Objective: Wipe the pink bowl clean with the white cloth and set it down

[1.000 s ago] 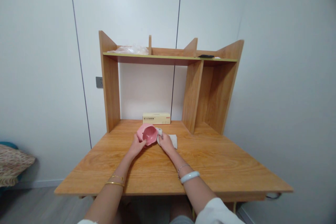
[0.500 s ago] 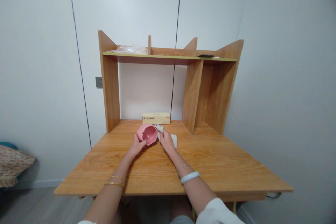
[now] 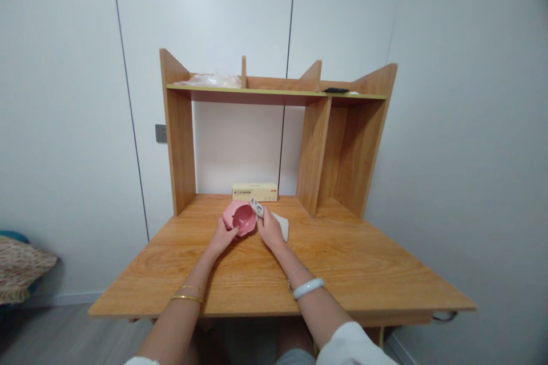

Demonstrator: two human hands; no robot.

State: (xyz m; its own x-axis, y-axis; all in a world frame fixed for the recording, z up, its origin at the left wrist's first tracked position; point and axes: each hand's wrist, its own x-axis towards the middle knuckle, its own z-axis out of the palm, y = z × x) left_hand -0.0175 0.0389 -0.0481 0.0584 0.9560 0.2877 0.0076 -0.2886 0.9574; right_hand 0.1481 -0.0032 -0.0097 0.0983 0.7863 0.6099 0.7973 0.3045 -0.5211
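A pink bowl-like container (image 3: 245, 220) with a wavy rim is tilted so that its hollow inside faces me. My left hand (image 3: 224, 235) is closed on its lower left side, the thumb over the edge. At the container's right rim, my right hand (image 3: 270, 229) pinches a bunched whitish cloth (image 3: 257, 207). The cloth seems to touch the rim. Part of it is hidden by my right fingers. Just behind that hand a flat white piece (image 3: 282, 227) lies on the desk; I cannot tell whether it belongs to the same cloth.
A cream cardboard box (image 3: 255, 191) stands at the back of the wooden desk (image 3: 368, 274). Above rises a wooden shelf unit (image 3: 315, 154). Its upper board carries a clear plastic bag (image 3: 214, 80) and a flat black object (image 3: 335, 90).
My right hand has shifted slightly, and the bunched cloth has turned at the container's rim. The left hand and the pink container have hardly moved.
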